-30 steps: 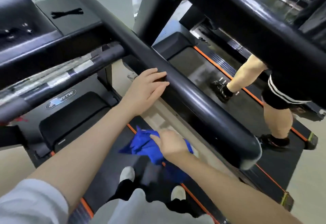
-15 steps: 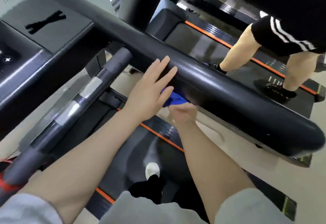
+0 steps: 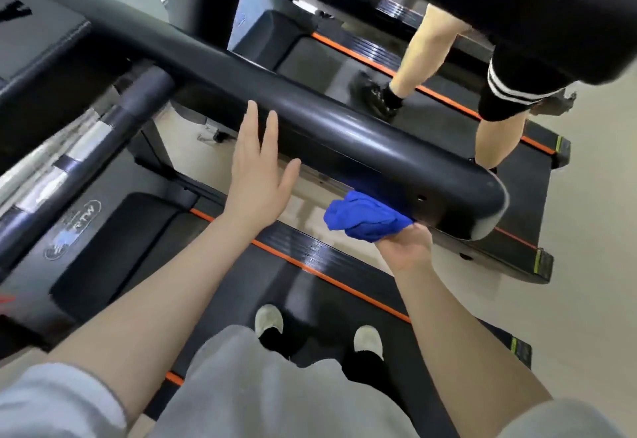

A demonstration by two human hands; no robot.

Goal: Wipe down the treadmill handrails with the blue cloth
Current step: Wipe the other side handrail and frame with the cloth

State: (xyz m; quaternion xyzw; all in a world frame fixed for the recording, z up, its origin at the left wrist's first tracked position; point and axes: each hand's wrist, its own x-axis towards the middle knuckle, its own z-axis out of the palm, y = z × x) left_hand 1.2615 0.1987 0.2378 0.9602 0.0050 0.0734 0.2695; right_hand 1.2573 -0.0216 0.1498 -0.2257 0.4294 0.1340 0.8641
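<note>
Blue cloth (image 3: 367, 218) bunched, pressed up against underside of black glossy handrail (image 3: 327, 127) near its rounded end. Right hand (image 3: 405, 248) grips the cloth from below. Left hand (image 3: 256, 168) flat, fingers straight, apparently touching the rail's near side. Black treadmill belt (image 3: 317, 303) with orange trim underfoot, beige floor (image 3: 593, 230); another person's legs (image 3: 431, 55) on the neighbouring treadmill.

left hand (image 3: 256, 175): open flat, fingers straight, pointing toward 12 o'clock, forearm reaching in from 7 o'clock.
right hand (image 3: 405, 244): palm up, fingers curled, forearm from 5 o'clock.
</note>
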